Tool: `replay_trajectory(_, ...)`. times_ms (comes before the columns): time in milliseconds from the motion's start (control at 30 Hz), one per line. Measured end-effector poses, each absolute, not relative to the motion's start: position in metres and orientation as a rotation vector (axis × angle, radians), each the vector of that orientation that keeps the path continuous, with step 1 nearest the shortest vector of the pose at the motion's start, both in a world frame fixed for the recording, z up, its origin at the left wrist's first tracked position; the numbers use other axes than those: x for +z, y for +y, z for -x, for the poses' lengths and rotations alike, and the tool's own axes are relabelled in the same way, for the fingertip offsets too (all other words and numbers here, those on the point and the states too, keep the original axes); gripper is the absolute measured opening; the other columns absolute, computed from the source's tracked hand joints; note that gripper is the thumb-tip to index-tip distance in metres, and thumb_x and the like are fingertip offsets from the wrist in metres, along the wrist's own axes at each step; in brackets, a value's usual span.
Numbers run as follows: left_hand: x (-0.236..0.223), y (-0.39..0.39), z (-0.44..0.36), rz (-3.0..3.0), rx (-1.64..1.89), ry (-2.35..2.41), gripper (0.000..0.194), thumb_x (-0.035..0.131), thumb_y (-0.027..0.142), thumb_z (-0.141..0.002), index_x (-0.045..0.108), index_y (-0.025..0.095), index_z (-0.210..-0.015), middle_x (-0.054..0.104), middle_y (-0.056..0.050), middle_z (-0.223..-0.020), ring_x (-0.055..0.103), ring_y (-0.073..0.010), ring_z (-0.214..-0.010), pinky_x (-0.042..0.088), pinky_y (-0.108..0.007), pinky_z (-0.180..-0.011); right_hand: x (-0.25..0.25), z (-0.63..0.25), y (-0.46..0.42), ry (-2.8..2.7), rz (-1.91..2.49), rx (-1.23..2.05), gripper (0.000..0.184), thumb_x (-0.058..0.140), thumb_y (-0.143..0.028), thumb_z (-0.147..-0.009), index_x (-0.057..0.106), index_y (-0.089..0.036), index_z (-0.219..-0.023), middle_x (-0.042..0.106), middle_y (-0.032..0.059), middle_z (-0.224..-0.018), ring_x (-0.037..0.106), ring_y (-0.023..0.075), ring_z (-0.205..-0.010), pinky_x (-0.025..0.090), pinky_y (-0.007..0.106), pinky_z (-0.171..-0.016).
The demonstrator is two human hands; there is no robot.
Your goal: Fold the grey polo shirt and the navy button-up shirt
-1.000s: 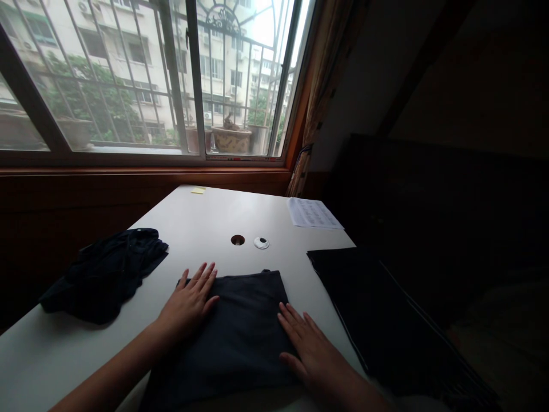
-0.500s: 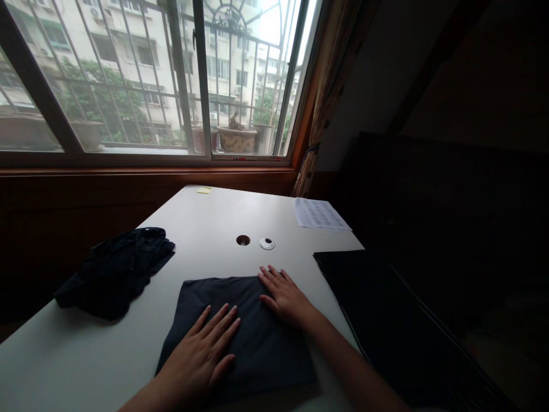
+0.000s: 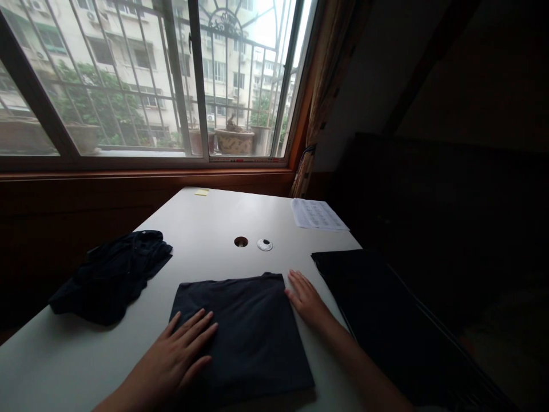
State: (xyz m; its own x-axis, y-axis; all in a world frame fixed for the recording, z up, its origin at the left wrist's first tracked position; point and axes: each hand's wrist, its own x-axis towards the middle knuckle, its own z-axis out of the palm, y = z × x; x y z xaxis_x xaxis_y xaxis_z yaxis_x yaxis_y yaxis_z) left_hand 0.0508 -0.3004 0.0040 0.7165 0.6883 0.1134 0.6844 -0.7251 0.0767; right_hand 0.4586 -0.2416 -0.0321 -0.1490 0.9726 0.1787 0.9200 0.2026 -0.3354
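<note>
On the white tabletop (image 3: 223,217), toward the near edge and between both hands: a folded dark cloth (image 3: 249,326), spread flat and roughly square, with a small raised bump at its far-right corner. Over the left part of the cloth, palm down, the left hand (image 3: 175,346). Left fingers (image 3: 201,339) released and splayed, laid loosely on the fabric and pointing toward the tabletop's far edge, with tips short of the cloth's far border and the little finger just inside its left border. Just outside the cloth's right border, near its far-right corner, the right hand (image 3: 311,303). Right fingers (image 3: 297,281) likewise released, outstretched, tips about level with that corner. Right thumb right beside the border; too close to tell touch from gap.

Along the tabletop's left edge, well apart from the left hand, a crumpled dark garment (image 3: 114,280). Along the right edge, near the right forearm, a flat dark pile (image 3: 386,309), too dim for detail. At the far-right corner, printed paper (image 3: 319,214); near the far-left corner, a yellow note (image 3: 202,193). Between the cloth and the far edge, a round hole (image 3: 241,242) and, just beside, a white cap (image 3: 265,245).
</note>
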Motion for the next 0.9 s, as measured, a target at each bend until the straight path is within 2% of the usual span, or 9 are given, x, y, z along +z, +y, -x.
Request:
replay_trajectory(100,0.009,-0.275,-0.048,-2.775,0.206,1.248,0.049,0.042,0.047,-0.102,0.040,0.038,-0.150,0.043,0.000,-0.155,0.042,-0.0293,-0.142,0.028,-0.056,-0.120,-0.027,-0.454,-0.272,-2.010,1.704,0.289,0.052,0.048,-0.040,-0.095,0.051,-0.016,-0.142,0.056,0.0158,-0.141,0.047,0.0310,-0.134,0.036,0.049,-0.114)
replay_trajectory(200,0.012,-0.246,-0.051,-2.723,0.204,1.318,0.046,0.045,0.043,-0.101,0.049,0.034,-0.146,0.044,-0.004,-0.155,0.043,-0.0316,-0.141,0.027,-0.059,-0.119,-0.016,-0.448,-0.308,-1.898,1.740,0.459,0.051,0.055,-0.037,-0.091,0.052,-0.021,-0.139,0.064,0.0120,-0.122,0.060,0.0281,-0.112,0.047,0.043,-0.101)
replay_trajectory(300,0.016,-0.221,-0.054,-2.650,0.216,1.351,0.047,0.049,0.039,-0.098,0.051,0.029,-0.144,0.049,-0.007,-0.151,0.052,-0.0304,-0.133,0.033,-0.055,-0.116,-0.006,-0.440,-0.342,-1.819,1.847,0.676,0.056,0.057,-0.037,-0.089,0.048,-0.022,-0.142,0.066,0.0058,-0.096,0.064,0.0232,-0.088,0.052,0.035,-0.084)
replay_trajectory(367,0.017,-0.210,-0.055,-2.596,0.237,1.339,0.047,0.049,0.039,-0.097,0.052,0.027,-0.143,0.057,-0.008,-0.143,0.056,-0.0287,-0.126,0.041,-0.049,-0.112,-0.003,-0.433,-0.360,-1.799,1.919,0.752,0.061,0.059,-0.039,-0.088,0.045,-0.022,-0.144,0.064,0.0028,-0.087,0.063,0.0221,-0.080,0.050,0.033,-0.077)
replay_trajectory(500,0.022,-0.193,-0.055,-2.479,0.290,1.322,0.051,0.051,0.039,-0.094,0.050,0.027,-0.143,0.062,-0.009,-0.131,0.058,-0.0281,-0.118,0.047,-0.043,-0.102,0.003,-0.424,-0.378,-1.795,1.911,0.875,0.071,0.061,-0.029,-0.083,0.037,-0.023,-0.150,0.064,0.0019,-0.088,0.063,0.0212,-0.080,0.047,0.030,-0.074)
replay_trajectory(633,0.033,-0.186,-0.060,-2.267,0.210,1.286,0.045,0.055,0.040,-0.088,0.059,0.024,-0.130,0.065,-0.008,-0.121,0.063,-0.0259,-0.106,0.049,-0.037,-0.093,0.010,-0.435,-0.372,-1.770,1.878,0.939,0.066,0.057,-0.024,-0.083,0.039,-0.025,-0.147,0.062,-0.0002,-0.086,0.063,0.0196,-0.079,0.047,0.028,-0.074)
replay_trajectory(800,0.048,-0.205,-0.068,-2.141,0.038,1.258,0.029,0.057,0.045,-0.084,0.064,0.021,-0.098,0.069,-0.006,-0.100,0.064,-0.0244,-0.088,0.049,-0.032,-0.074,0.016,-0.469,-0.338,-1.737,1.957,0.597,0.054,0.051,-0.028,-0.087,0.046,-0.023,-0.141,0.062,0.0029,-0.089,0.065,0.0221,-0.084,0.049,0.033,-0.081)
replay_trajectory(900,0.049,-0.232,-0.075,-2.135,-0.028,1.207,0.026,0.059,0.044,-0.082,0.066,0.021,-0.092,0.070,-0.006,-0.095,0.064,-0.0238,-0.084,0.048,-0.031,-0.071,0.022,-0.485,-0.303,-1.738,1.950,0.385,0.051,0.052,-0.026,-0.087,0.050,-0.023,-0.138,0.065,0.0067,-0.098,0.066,0.0245,-0.095,0.049,0.037,-0.088)
